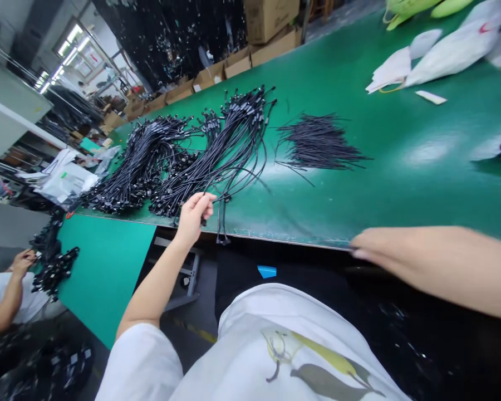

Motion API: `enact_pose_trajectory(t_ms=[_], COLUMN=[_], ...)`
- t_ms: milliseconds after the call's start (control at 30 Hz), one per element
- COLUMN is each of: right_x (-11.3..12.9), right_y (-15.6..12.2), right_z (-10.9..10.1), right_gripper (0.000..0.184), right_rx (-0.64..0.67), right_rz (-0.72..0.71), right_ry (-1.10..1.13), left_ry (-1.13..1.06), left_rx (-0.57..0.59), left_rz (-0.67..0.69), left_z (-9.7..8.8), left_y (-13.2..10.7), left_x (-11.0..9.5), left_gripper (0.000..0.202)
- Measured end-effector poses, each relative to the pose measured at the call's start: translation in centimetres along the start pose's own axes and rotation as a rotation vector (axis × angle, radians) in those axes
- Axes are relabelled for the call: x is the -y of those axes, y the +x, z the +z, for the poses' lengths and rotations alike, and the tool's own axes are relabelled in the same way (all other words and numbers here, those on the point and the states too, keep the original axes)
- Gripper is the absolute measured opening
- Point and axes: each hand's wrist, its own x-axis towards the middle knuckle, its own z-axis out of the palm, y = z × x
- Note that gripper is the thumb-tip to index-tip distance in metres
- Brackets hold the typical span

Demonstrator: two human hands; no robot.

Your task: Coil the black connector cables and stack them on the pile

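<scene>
From the head view, the left hand (194, 214) reaches to the near edge of the green bench (401, 167), its grip pinched together on thin black cables (221, 217) that trail off the edge and hang down. These belong to a large fanned heap of cables (217, 150) just beyond the fingers; a second heap (137, 161) lies to its left. The right hand (384, 250) is blurred at the bench's near edge, fingers stretched flat and apart, holding nothing visible. A loose bundle of thin black ties (317, 145) lies farther right, with smooth bare bench around it. White bags (442, 50) sit far right. A co-worker's hand (23, 262) touches cables at far left.
</scene>
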Motion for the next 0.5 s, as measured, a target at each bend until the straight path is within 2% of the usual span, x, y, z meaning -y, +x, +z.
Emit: enact_pose_trajectory(t_ms=[67, 100, 167, 233, 267, 300, 367, 433, 500], right_x=[3.2, 4.5, 5.8, 5.2, 4.3, 3.1, 0.5, -2.0, -3.9], right_y=[1.4, 2.1, 3.9, 5.4, 6.0, 6.4, 6.6, 6.2, 5.6], right_z=[0.1, -0.3, -1.9, -3.7, -4.5, -4.9, -4.9, -3.7, -1.7], right_gripper=[0.037, 0.038, 0.038, 0.035, 0.033, 0.032, 0.032, 0.032, 0.033], right_rx=[0.156, 0.165, -0.021, -0.234, -0.306, -0.341, -0.32, -0.222, -0.162], right_rz=[-0.176, -0.234, -0.197, -0.083, -0.033, 0.004, 0.044, 0.053, 0.037], right_ry=[0.069, 0.078, -0.006, -0.107, -0.138, -0.154, -0.168, -0.151, -0.097], left_ry=[-0.05, -0.035, 0.002, -0.009, -0.052, -0.116, -0.282, -0.433, -0.516], left_rx=[0.108, 0.207, 0.467, 0.683, 0.74, 0.76, 0.7, 0.545, 0.339], left_rz=[0.043, 0.049, 0.0, -0.101, -0.153, -0.196, -0.241, -0.239, -0.203], left_z=[3.1, 4.4, 6.1, 6.5, 6.3, 6.0, 4.9, 3.7, 2.6], left_y=[-1.3, -2.1, -3.6, -4.5, -4.7, -4.6, -4.0, -3.0, -1.8], left_x=[-0.6, -1.0, -1.6, -1.7, -1.6, -1.4, -1.3, -1.6, -2.2], left_gripper=[0.022, 0.023, 0.025, 0.028, 0.03, 0.031, 0.032, 0.031, 0.029])
